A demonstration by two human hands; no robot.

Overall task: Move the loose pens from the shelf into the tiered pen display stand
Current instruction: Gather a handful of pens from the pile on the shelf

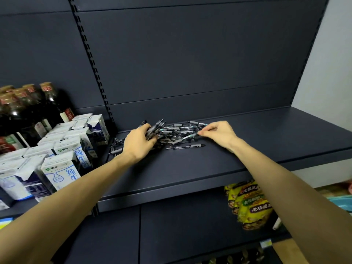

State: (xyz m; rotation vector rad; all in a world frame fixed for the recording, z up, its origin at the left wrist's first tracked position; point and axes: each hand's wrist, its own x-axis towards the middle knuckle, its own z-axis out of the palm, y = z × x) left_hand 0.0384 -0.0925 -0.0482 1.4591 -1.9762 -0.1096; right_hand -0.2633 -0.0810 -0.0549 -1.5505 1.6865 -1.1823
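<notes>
A heap of loose black-and-clear pens [177, 133] lies near the back of the dark shelf [190, 168]. My left hand [140, 142] grips a bundle of several pens at the heap's left side. At the heap's right edge, my right hand [219, 133] pinches the end of one pen between thumb and fingertips. One pen [185, 146] lies apart in front of the heap. A few more pens [115, 146] stick out left of my left wrist. No tiered pen display stand is in view.
White milk cartons [62, 149] stand in rows on the neighbouring shelf at the left, with dark bottles [28, 111] behind them. Yellow snack packets [249, 202] sit on the lower shelf at the right. A slotted upright [91, 63] divides the back panels.
</notes>
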